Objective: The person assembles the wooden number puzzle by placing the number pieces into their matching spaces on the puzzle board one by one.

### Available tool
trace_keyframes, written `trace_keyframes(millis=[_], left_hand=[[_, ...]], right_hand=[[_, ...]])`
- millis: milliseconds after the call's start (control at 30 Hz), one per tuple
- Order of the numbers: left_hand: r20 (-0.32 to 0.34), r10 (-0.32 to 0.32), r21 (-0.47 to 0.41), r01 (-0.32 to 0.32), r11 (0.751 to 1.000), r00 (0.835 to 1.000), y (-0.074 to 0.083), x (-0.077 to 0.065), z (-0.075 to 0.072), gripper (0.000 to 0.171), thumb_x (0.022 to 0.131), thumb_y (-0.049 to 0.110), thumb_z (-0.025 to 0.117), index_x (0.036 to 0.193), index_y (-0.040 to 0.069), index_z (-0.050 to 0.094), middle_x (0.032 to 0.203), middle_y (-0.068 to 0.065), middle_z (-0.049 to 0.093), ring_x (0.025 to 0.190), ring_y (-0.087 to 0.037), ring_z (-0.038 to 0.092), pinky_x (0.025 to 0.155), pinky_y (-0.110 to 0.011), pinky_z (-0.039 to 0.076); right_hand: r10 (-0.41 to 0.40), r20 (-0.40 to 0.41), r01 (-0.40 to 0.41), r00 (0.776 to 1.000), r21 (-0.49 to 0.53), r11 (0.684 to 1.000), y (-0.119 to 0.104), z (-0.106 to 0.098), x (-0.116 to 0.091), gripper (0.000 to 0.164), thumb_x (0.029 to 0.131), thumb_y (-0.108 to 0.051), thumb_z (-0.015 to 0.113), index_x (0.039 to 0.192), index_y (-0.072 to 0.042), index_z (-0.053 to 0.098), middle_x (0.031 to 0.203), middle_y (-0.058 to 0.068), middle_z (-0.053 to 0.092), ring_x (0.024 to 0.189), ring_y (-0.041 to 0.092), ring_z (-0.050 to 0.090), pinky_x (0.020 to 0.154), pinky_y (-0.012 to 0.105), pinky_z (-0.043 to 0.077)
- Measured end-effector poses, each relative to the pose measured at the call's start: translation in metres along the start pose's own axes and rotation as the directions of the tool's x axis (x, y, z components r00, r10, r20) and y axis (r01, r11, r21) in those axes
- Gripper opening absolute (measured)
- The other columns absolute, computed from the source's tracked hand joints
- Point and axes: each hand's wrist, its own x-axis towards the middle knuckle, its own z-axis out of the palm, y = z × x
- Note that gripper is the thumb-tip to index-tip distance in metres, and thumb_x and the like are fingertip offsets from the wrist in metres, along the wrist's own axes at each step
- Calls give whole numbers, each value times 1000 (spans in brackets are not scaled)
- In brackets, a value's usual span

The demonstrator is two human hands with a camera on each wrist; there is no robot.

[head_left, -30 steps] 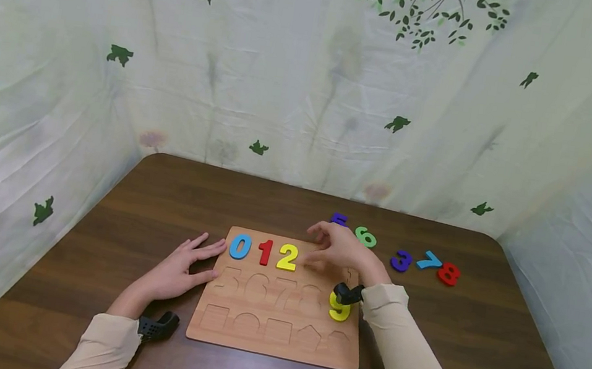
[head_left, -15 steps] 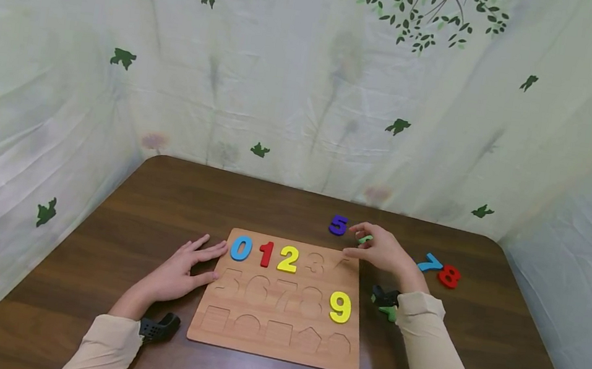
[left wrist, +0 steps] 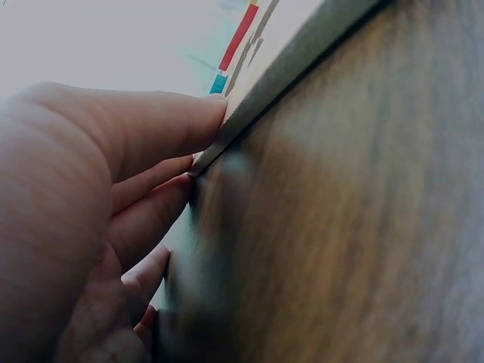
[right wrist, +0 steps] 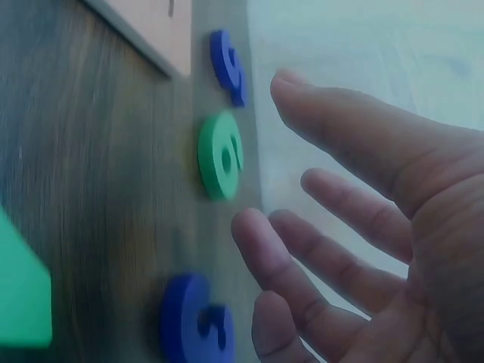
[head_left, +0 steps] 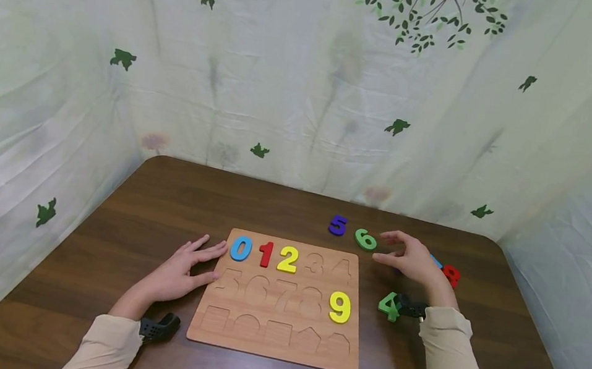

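Note:
In the head view my right hand (head_left: 414, 261) hovers over the table with fingers spread and nothing in them. Below it in the right wrist view is a dark blue number 3 (right wrist: 180, 321), with the green 6 (right wrist: 208, 162) close by; from the head camera the hand covers the 3. The fingers of my left hand (head_left: 177, 274) touch the left edge of the wooden number board (head_left: 297, 315). A blue 0 (head_left: 234, 248), red 1 (head_left: 265, 255) and yellow 2 (head_left: 288, 259) sit in its top row, and a yellow 9 (head_left: 347, 308) in the middle row.
A purple 5 (head_left: 338, 225) lies behind the board. On the right are a green 4 (head_left: 388, 309) beside the wrist camera (head_left: 410, 307), a red 8 (head_left: 452, 274) and a mostly hidden blue 7 (head_left: 435, 261). A printed curtain (head_left: 309, 86) hangs behind the table.
My right hand has moved right, from above the board past the green 6 to over the 3. The 4 and 6 show fully now. My left hand stays at the board.

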Motion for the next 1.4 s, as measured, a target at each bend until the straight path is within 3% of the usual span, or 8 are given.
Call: trace_keyframes(millis=[200, 433, 700, 867, 1400], left_hand=[[5, 0, -1, 0, 1000, 1000, -3, 0, 4, 64, 102, 28, 75, 158, 9, 54, 168, -15, 47, 164, -51, 18, 129, -76, 7], [0, -5, 0, 5, 1000, 1000, -3, 0, 5, 63, 101, 27, 75, 158, 8, 54, 167, -15, 48, 164, -51, 18, 129, -76, 7], [-6, -5, 5, 5, 1000, 1000, -1, -1, 3, 63, 101, 28, 75, 158, 8, 55, 166, -15, 49, 163, -52, 19, 129, -76, 8], [-10, -1, 12, 1, 1000, 1000, -2, -1, 2, 63, 102, 29, 75, 158, 9, 54, 166, -15, 49, 163, -51, 19, 129, -76, 8], [-10, -1, 13, 1, 1000, 1000, -2, 0, 2, 63, 102, 28, 75, 158, 8, 54, 167, -15, 48, 163, -51, 19, 129, -76, 8]], right_hand=[[25, -35, -25, 999, -7, 1000, 16, -6, -13, 68, 100, -36, 78, 153, -1, 53, 151, 32, 56, 120, 46, 69, 105, 59, 58], [28, -63, -26, 998, 26, 999, 30, -10, -22, 68, 100, -36, 78, 152, -1, 54, 152, 31, 57, 115, 42, 71, 100, 56, 61], [77, -110, -71, 991, 53, 996, 42, -14, -27, 66, 99, -35, 80, 152, -4, 56, 154, 27, 58, 102, 25, 72, 90, 35, 57], [75, -127, -69, 989, 52, 996, 50, -13, -29, 68, 97, -35, 82, 152, -3, 57, 150, 29, 59, 94, 19, 69, 83, 29, 56], [86, -149, -76, 985, 74, 994, 65, 0, -34, 69, 95, -34, 84, 151, -3, 58, 153, 28, 57, 90, 19, 65, 82, 31, 56]])
